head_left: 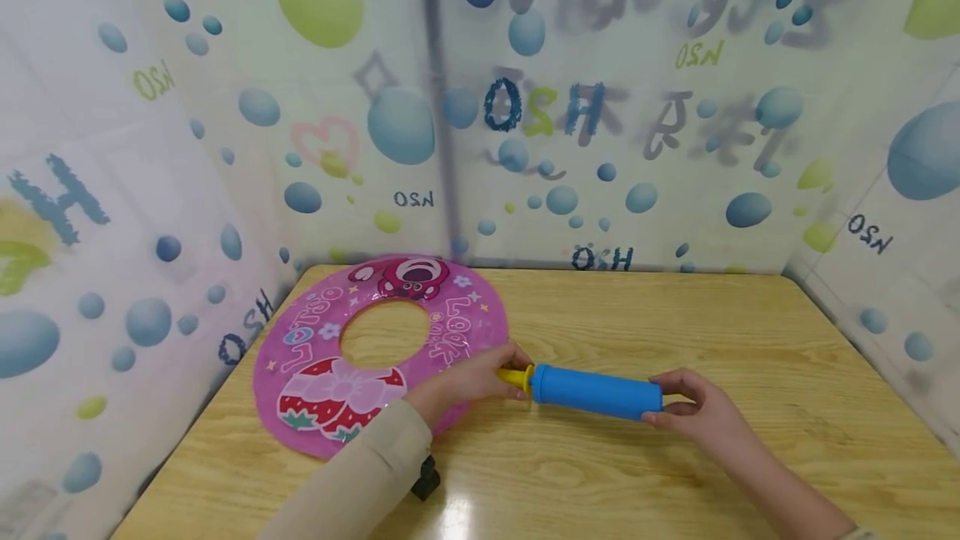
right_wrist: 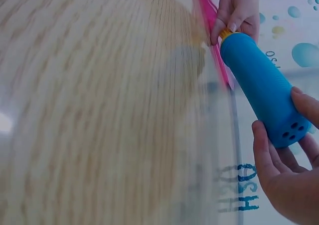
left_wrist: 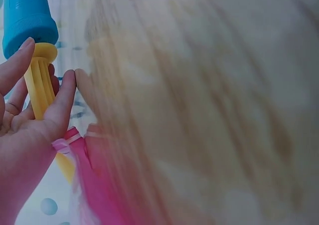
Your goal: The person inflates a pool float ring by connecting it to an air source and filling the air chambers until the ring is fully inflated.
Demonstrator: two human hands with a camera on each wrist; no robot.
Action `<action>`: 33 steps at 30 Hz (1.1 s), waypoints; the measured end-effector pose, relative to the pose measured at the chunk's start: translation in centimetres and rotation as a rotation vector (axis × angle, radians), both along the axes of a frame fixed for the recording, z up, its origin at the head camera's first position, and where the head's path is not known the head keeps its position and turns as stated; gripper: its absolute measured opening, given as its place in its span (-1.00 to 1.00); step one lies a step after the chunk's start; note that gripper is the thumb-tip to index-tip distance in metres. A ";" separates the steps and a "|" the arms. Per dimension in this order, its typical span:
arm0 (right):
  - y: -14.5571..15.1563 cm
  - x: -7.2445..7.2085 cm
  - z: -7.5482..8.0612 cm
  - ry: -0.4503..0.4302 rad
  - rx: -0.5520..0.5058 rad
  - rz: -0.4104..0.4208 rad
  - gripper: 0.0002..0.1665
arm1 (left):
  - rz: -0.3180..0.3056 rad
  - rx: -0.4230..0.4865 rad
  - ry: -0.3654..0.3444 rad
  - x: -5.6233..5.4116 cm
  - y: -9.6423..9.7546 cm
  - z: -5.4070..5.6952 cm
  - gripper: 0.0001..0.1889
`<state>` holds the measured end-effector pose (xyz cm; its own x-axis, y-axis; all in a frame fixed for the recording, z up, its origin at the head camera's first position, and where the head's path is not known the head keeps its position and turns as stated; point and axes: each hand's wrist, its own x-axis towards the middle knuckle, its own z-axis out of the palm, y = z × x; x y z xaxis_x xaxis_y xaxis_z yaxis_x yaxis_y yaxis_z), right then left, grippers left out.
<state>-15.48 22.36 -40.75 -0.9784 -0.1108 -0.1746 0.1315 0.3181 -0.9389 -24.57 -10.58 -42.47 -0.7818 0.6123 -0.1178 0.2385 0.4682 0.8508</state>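
Observation:
A blue hand pump (head_left: 600, 392) with a yellow tapered nozzle (left_wrist: 40, 88) lies crosswise between both hands, over the table. At its left end, my left hand (head_left: 480, 373) holds the ribbed nozzle, thumb near the yellow collar. My right hand (head_left: 701, 413) grips the blue end, where the right wrist view shows several small holes, between thumb and fingers. A flat pink swim ring (head_left: 491, 319) with strawberry and bear prints lies to the left, partly covered by the left forearm. Its pink edge (left_wrist: 89, 180) appears close below the left hand in the left wrist view.
The wooden table (head_left: 637, 315) is bordered at the back and sides by a curtain (head_left: 660, 232) printed with blue and green bubbles. A small dark object (head_left: 426, 479) shows beside the left sleeve (head_left: 367, 473).

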 end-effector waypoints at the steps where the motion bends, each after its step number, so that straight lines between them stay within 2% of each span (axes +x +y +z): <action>1: 0.2 0.1 0.0 -0.002 0.005 -0.003 -0.22 | 0.001 -0.004 0.001 0.0 0.0 -0.1 -0.66; 11: 4.4 1.0 0.1 0.043 0.022 0.000 -0.26 | 0.016 0.010 0.000 0.0 0.3 -0.2 -0.65; 18: 8.0 2.0 0.1 0.030 0.067 -0.042 -0.33 | 0.014 0.024 -0.013 -0.1 0.3 -0.4 -0.65; 28: 11.9 3.1 0.3 -0.012 0.269 -0.093 -0.08 | 0.023 -0.003 0.000 0.0 0.3 -0.1 -0.65; 33: 11.9 3.1 0.4 -0.019 0.287 -0.091 -0.07 | 0.030 -0.013 -0.008 0.1 0.2 0.1 -0.65</action>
